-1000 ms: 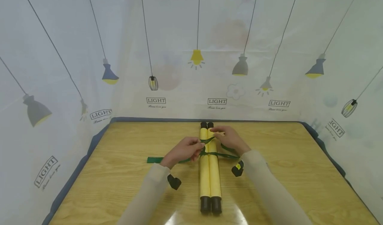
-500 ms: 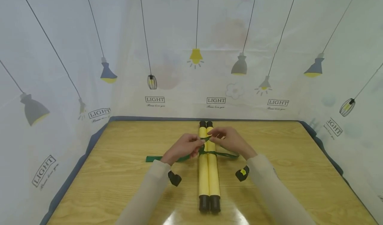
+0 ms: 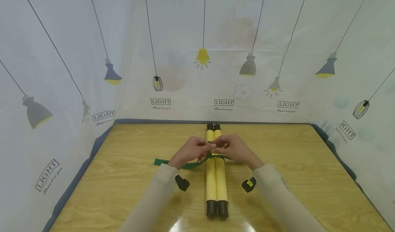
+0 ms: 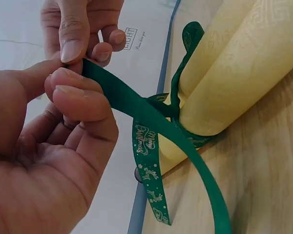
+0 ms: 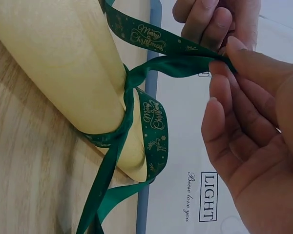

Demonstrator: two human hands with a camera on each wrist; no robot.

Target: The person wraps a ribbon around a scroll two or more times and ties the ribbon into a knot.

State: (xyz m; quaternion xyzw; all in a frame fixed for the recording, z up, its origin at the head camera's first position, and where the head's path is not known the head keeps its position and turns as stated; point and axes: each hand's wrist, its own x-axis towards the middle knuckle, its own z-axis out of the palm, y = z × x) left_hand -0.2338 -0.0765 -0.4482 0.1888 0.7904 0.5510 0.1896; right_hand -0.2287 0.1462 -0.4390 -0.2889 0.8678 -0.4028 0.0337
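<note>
Two pale yellow tubes (image 3: pixel 216 182) with dark end caps lie side by side on the table. A green ribbon (image 4: pixel 122 100) with gold "Merry Christmas" print wraps around both and crosses over itself on top. My left hand (image 3: pixel 193 149) and right hand (image 3: pixel 232 148) meet above the tubes, fingertips together. In the right wrist view, my right thumb and forefinger pinch gathered ribbon, two strands running from it to the crossing. My left fingertips pinch the ribbon at the same spot in the left wrist view. The ribbon's exact fold there is hidden between the fingers.
One flat ribbon tail (image 3: pixel 160 162) extends left across the wooden table (image 3: pixel 123 190). Behind and at the sides hangs a white sheet (image 3: pixel 197 88) printed with lamps. Dark wrist cameras (image 3: pixel 182 183) sit below both wrists.
My right hand has come left and slightly down to meet my left fingertips, taking hold of the ribbon there. The ribbon on the right has drawn in, and the left tail has shifted slightly.
</note>
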